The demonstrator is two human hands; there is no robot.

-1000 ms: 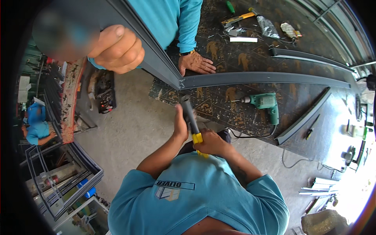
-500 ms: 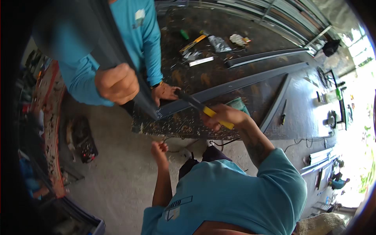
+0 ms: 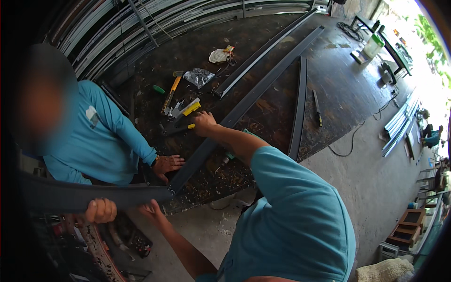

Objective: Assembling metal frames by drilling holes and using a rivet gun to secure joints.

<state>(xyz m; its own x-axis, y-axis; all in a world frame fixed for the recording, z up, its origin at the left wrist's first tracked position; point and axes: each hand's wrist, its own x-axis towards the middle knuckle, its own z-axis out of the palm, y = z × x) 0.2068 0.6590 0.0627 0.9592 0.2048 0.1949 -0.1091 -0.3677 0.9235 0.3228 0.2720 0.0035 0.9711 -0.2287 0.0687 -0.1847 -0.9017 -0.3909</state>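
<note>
My right hand [image 3: 205,124] reaches over the dark workbench and closes round a black-and-yellow handle, apparently a hammer [image 3: 176,130]. Its head is hard to make out among small metal bits. Below the bench corner, my left hand [image 3: 153,212] has its fingers apart, close under a dark grey metal profile [image 3: 136,196]. That profile meets another long grey profile [image 3: 253,95] at the corner. A co-worker's hand [image 3: 101,210] grips the first profile, while their other hand [image 3: 168,164] lies flat on the bench. Partly hidden under my right forearm is a green power drill [image 3: 229,156].
Across the bench [image 3: 272,105] lie a yellow-handled hammer [image 3: 172,93], a clear plastic bag [image 3: 199,77], a shorter profile [image 3: 298,108] and a file-like tool [image 3: 317,108]. A cable [image 3: 345,151] hangs off the edge. Metal bars [image 3: 197,16] are racked behind.
The view has turned right. My right hand has carried the hammer farther over the bench, past the long profile. The co-worker's held profile has swung lower, and my left hand has risen beside it.
</note>
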